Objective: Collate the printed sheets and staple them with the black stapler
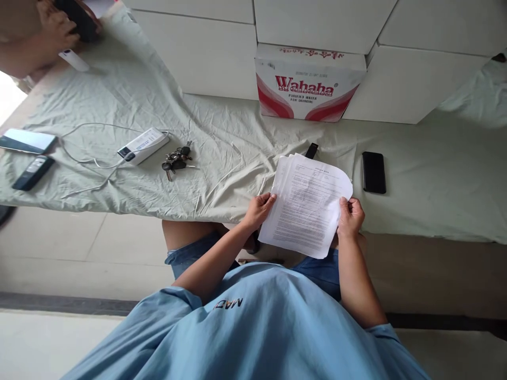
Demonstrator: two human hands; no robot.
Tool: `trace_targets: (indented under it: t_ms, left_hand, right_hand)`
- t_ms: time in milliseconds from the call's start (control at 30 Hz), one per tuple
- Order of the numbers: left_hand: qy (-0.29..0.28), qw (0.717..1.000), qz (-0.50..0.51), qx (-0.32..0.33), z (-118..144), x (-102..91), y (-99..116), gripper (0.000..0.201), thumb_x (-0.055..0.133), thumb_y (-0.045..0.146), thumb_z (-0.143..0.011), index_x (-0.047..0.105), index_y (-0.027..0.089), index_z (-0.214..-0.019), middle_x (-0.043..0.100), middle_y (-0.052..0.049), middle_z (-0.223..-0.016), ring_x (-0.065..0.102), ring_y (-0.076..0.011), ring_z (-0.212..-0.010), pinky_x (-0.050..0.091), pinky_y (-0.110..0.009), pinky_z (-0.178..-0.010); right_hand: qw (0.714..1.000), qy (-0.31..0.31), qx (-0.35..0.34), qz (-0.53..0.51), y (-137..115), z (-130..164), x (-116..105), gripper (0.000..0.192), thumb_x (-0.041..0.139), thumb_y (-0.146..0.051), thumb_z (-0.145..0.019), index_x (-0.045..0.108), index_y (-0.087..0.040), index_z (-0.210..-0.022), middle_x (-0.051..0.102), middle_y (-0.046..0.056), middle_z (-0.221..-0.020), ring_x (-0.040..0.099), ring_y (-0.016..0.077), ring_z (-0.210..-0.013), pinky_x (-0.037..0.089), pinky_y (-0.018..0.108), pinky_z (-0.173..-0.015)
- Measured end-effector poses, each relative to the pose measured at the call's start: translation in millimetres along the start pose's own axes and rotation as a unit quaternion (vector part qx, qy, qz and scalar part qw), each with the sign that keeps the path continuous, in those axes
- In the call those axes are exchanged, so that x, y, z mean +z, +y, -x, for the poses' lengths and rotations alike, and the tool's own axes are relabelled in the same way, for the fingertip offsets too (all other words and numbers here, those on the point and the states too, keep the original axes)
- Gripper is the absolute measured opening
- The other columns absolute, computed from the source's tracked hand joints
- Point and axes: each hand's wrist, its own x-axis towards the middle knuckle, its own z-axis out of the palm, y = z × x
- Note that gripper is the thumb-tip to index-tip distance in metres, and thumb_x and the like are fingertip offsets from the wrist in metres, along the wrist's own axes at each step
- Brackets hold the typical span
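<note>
A person in a loose light-blue T-shirt (pixel 253 327) and blue denim shorts (pixel 320 272) sits at the edge of a table draped in a creased pale-green cloth (pixel 222 132), both forearms angled up and inward from the elbows. The left hand (pixel 259 209) pinches the left edge of a fanned sheaf of white printed paper sheets (pixel 307 208), thumb on top and fingers curled beneath; the right hand (pixel 350 216) clasps the right edge the same way. The sheaf is held tilted over the lap, its upper half lying over the table edge. The print is too small to read, and the number of sheets cannot be counted.

Just beyond the sheaf's top corner, a small black object (pixel 311 150) peeks out, mostly covered by the paper. Near the right hand a black smartphone (pixel 374 172) lies face-down or dark on the cloth. To the left sit a bunch of keys with black fobs (pixel 177 160) and a white power bank (pixel 143 145) trailing a white cable (pixel 87 158).

Farther left rest a dark remote-like handset (pixel 33 172) and a second, glossy-screened phone (pixel 27 141).

At the back stands a red-and-white "Wahaha" cardboard water carton (pixel 309 84) against white blocks (pixel 198 53). In the far-left corner, another person's hand (pixel 55 29), cut off by the frame, holds a dark object.
</note>
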Motion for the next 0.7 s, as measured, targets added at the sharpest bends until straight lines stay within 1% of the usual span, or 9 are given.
trace_targets:
  t_ms: [67, 167, 267, 400, 467, 600, 700]
  left_hand:
    - [0.012, 0.999, -0.031, 0.020, -1.8, -2.1, -0.5, 0.063, 0.081, 0.071, -0.098, 0.046, 0.025, -0.073, 0.044, 0.003, -0.066, 0.039, -0.0128, -0.065, 0.030, -0.028, -0.058]
    - [0.018, 0.997, -0.063, 0.040, -2.8, -2.9, -0.1, 0.063, 0.076, 0.068, -0.102, 0.039, 0.026, -0.073, 0.038, 0.004, -0.067, 0.034, -0.0125, -0.066, 0.026, -0.028, -0.059]
    - [0.016, 0.994, -0.090, 0.058, -1.8, -3.1, 1.4, 0.059, 0.071, 0.063, -0.104, 0.036, 0.026, -0.074, 0.035, 0.004, -0.069, 0.032, -0.0130, -0.068, 0.024, -0.029, -0.061]
    - [0.004, 0.991, -0.114, 0.070, 0.7, -2.5, 3.7, 0.053, 0.064, 0.054, -0.108, 0.036, 0.025, -0.073, 0.033, 0.004, -0.069, 0.031, -0.0132, -0.068, 0.023, -0.030, -0.064]
    - [-0.003, 0.989, -0.125, 0.073, 2.3, -1.0, 5.2, 0.051, 0.064, 0.046, -0.108, 0.035, 0.025, -0.071, 0.032, 0.004, -0.068, 0.030, -0.0128, -0.067, 0.022, -0.031, -0.065]
    - [-0.005, 0.987, -0.144, 0.073, 5.9, 3.8, 8.4, 0.051, 0.070, 0.030, -0.103, 0.033, 0.024, -0.068, 0.031, 0.005, -0.064, 0.028, -0.0119, -0.066, 0.021, -0.033, -0.067]
    - [0.006, 0.988, -0.139, 0.069, 7.0, 5.1, 9.9, 0.050, 0.069, 0.026, -0.102, 0.034, 0.024, -0.068, 0.033, 0.005, -0.063, 0.028, -0.0124, -0.067, 0.022, -0.033, -0.069]
  right_hand:
    - [1.000, 0.007, 0.000, -0.004, -1.3, -2.6, -3.5, 0.070, 0.069, -0.095, -0.087, 0.065, -0.025, -0.088, 0.060, -0.001, -0.069, 0.052, 0.0182, -0.070, 0.046, 0.034, -0.068]
    - [1.000, 0.004, -0.002, -0.009, -2.8, -6.4, -9.7, 0.071, 0.069, -0.096, -0.086, 0.065, -0.025, -0.086, 0.062, -0.001, -0.070, 0.054, 0.0184, -0.071, 0.048, 0.034, -0.069]
    - [1.000, -0.017, -0.007, -0.008, -3.3, -8.3, -12.8, 0.072, 0.071, -0.097, -0.084, 0.066, -0.025, -0.086, 0.065, 0.000, -0.071, 0.056, 0.0185, -0.071, 0.049, 0.034, -0.070]
    - [0.999, -0.032, -0.013, 0.006, -3.7, -7.7, -11.6, 0.071, 0.073, -0.095, -0.084, 0.068, -0.024, -0.087, 0.061, -0.002, -0.067, 0.053, 0.0174, -0.067, 0.047, 0.034, -0.068]
    - [0.999, -0.026, -0.014, 0.014, -4.3, -7.1, -10.1, 0.069, 0.072, -0.093, -0.085, 0.068, -0.024, -0.088, 0.061, -0.002, -0.068, 0.053, 0.0175, -0.068, 0.046, 0.034, -0.067]
    - [1.000, -0.006, -0.013, 0.021, -4.3, -6.7, -7.7, 0.067, 0.072, -0.091, -0.085, 0.069, -0.024, -0.089, 0.063, -0.001, -0.069, 0.054, 0.0183, -0.069, 0.047, 0.035, -0.069]
    - [1.000, 0.018, -0.010, 0.017, -2.2, -8.1, -7.1, 0.066, 0.074, -0.089, -0.084, 0.070, -0.023, -0.091, 0.065, 0.000, -0.072, 0.057, 0.0193, -0.072, 0.049, 0.036, -0.072]
